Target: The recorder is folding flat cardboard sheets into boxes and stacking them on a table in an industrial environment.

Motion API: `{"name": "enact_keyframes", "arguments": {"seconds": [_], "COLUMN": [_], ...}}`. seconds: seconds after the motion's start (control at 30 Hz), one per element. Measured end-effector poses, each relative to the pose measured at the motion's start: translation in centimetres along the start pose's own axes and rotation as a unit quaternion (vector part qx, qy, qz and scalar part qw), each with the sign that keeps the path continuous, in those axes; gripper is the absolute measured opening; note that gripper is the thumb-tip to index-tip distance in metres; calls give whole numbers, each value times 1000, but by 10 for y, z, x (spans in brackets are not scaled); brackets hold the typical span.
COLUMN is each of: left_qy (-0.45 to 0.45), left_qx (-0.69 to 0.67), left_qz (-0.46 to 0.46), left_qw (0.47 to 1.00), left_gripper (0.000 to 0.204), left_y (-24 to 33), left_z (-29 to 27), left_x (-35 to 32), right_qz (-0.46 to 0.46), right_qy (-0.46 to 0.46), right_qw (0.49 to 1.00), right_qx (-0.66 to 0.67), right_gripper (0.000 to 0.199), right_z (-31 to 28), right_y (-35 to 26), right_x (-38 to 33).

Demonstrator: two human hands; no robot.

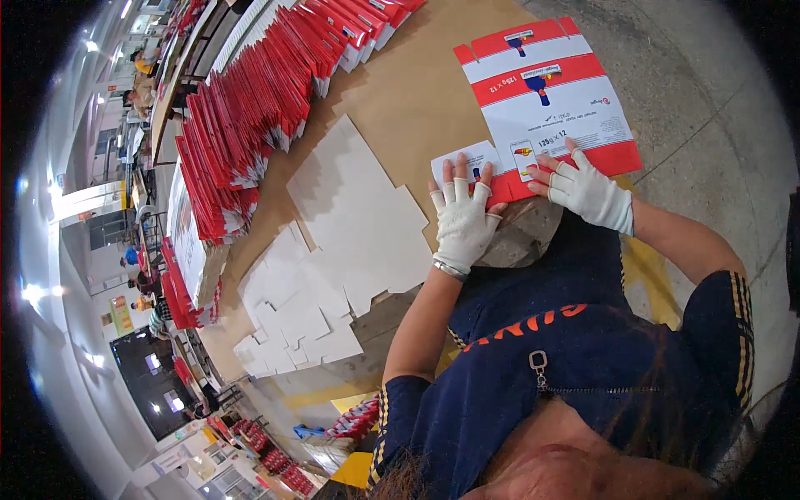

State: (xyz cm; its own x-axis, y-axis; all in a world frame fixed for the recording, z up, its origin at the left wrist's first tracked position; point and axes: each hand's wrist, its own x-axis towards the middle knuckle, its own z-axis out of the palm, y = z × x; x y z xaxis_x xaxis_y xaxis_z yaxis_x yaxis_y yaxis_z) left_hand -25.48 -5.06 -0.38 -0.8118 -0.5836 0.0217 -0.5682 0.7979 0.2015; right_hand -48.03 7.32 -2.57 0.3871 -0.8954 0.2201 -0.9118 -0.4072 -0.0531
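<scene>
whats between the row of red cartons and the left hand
In the head view, white card sheets lie between the red cartons and the left hand, on the brown tabletop.

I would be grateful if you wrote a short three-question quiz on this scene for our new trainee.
1. True or false: the left hand wears a white glove that covers its fingertips.
2. What lies under the right hand: (a) a blue tray, (b) a red-and-white printed carton sheet, or (c) a roll of tape?
3. Fill in: the silver band is on the ____ wrist.

Key: 1. False; the fingertips are bare. 2. b. 3. Left.
</scene>
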Motion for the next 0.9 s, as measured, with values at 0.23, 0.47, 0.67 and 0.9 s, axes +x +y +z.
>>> {"name": "enact_keyframes", "arguments": {"seconds": [0.23, 0.47, 0.67, 0.9], "left_qy": [5, 89, 99, -14], "left_qx": [-14, -110, -187, -470], "left_qz": [22, -71, -122, -48], "left_qw": [1000, 987, 970, 881], "left_gripper": [66, 75, 69, 84], "left_y": [-7, -9, -6, 79], "left_z": [2, 2, 7, -10], "left_x": [6, 57, 62, -14], "right_qz": [-24, -37, 237, 521], "right_qy": [-21, -12, 102, 154], "right_qw": [999, 999, 938, 600], "right_qx": [-12, 7, 231, 587], "right_gripper": [43, 41, 41, 43], "right_z": [1, -10, -51, -30], "right_y": [8, 12, -56, -60], "right_x": [0, 4, -22, -42]}}
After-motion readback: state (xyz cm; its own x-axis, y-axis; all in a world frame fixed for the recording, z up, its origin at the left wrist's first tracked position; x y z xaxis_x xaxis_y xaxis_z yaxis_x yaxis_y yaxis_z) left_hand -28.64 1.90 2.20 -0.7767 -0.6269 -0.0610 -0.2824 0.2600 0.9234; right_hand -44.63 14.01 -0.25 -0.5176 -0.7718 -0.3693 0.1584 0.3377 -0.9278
